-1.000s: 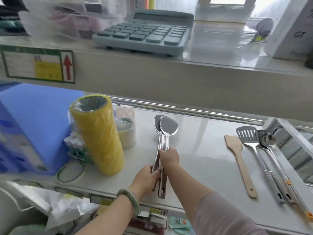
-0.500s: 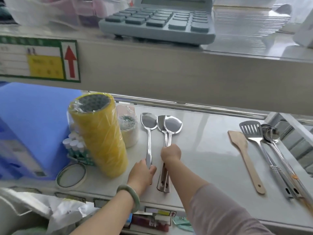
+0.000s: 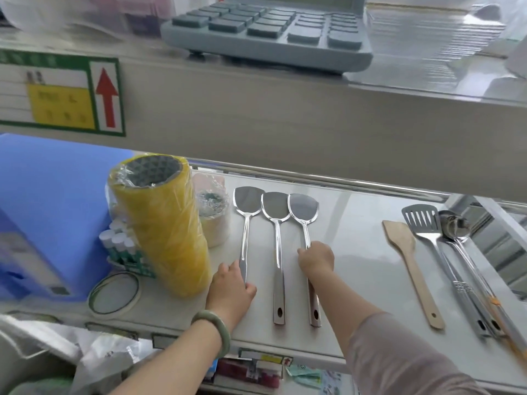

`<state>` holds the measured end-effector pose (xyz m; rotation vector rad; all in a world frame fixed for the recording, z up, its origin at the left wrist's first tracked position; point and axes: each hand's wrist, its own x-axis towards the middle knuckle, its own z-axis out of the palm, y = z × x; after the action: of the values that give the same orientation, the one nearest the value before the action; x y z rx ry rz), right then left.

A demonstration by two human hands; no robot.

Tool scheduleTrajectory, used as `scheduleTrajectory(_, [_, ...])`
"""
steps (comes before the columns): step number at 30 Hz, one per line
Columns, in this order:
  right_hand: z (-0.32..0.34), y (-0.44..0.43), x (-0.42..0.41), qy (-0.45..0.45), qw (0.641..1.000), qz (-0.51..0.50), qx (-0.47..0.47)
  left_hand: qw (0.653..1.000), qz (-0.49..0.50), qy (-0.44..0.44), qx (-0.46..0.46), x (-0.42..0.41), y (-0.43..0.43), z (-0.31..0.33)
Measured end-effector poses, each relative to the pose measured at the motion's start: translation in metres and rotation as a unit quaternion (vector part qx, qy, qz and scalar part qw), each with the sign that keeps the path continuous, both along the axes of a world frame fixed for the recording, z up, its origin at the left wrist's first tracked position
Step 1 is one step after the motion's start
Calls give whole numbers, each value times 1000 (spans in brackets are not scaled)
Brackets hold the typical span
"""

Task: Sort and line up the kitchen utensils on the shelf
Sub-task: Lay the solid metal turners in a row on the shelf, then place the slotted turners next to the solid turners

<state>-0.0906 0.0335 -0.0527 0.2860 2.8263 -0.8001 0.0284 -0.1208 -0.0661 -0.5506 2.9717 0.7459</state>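
Left hand point(image 3: 232, 283) closed over handle of left shiny steel spatula point(image 3: 245, 220), near yellow plastic-wrapped tape stack point(image 3: 164, 223). Right hand point(image 3: 316, 259) closed on neck of right steel spatula point(image 3: 303, 209). Middle steel spatula point(image 3: 276, 223) lies free between them. All three flat on white shelf point(image 3: 356, 252), blades far, handles near, side by side.

Risk: blades nearly touch; nudging either outer one could knock middle one askew. Left elbow could bump tape stack.

Both forearms reach forward, wrists low, palms down. Wooden spatula point(image 3: 410, 266) and steel slotted turner point(image 3: 427, 232) well right.
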Motion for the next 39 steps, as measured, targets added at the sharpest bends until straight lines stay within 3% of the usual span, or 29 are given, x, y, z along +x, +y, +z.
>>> scheduleTrajectory(3, [-1, 3, 4, 15, 1000, -3, 2, 999, -12, -9, -37, 2, 1, -2])
scheduleTrajectory(6, [-4, -6, 18, 117, 992, 28, 44, 998, -22, 10, -66, 6, 5, -3])
scheduleTrajectory(10, [-9, -14, 35, 170, 984, 61, 1, 994, -50, 77, -66, 3, 26, 2])
scheduleTrajectory(20, [10, 164, 20, 221, 966, -112, 70, 972, -203, 106, 51, -27, 123, 24])
scheduleTrajectory(25, [16, 273, 20, 129, 978, -120, 110, 954, -271, 60, 115, -46, 210, 29])
scheduleTrajectory(30, [17, 306, 12, 36, 989, -46, 137, 940, -233, -51, 244, -58, 306, 36])
scheduleTrajectory(33, [17, 306, 2, 10, 994, -47, 98, 934, -189, -91, 288, -67, 340, 37])
scheduleTrajectory(39, [18, 304, -8, -26, 999, -46, 6, 938, -127, -74, 313, -74, 361, 35])
